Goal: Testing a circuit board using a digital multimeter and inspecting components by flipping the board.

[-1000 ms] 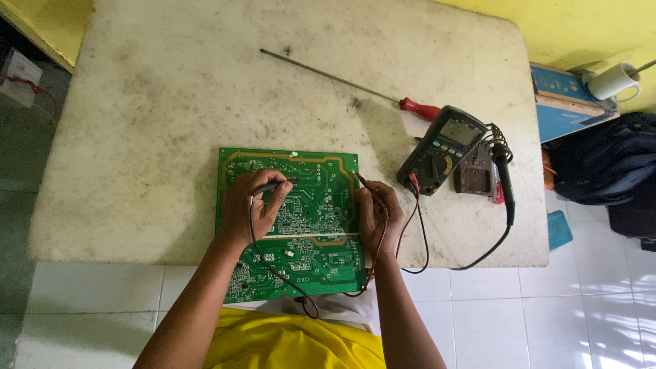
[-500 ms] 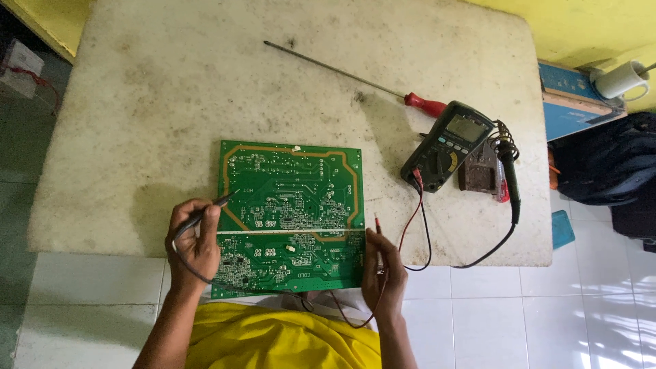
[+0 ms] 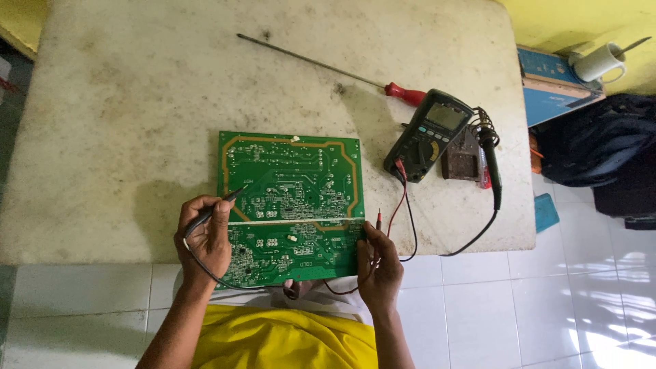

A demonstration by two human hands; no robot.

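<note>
1. The green circuit board (image 3: 290, 205) lies flat on the counter (image 3: 137, 102), overhanging its near edge
2. Left hand (image 3: 203, 239) pinches the black probe (image 3: 213, 210); right hand (image 3: 379, 263) grips the red probe (image 3: 379, 219) and the board's edge
3. The board looks light, stiff and fragile, best held by its edges

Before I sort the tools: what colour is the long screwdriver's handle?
Red; the screwdriver handle shows best in the head view, beside the multimeter.

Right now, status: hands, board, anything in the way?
Left hand grips black probe, tip on board. Right hand holds red probe at board's right edge. Meter off to the right.
</note>
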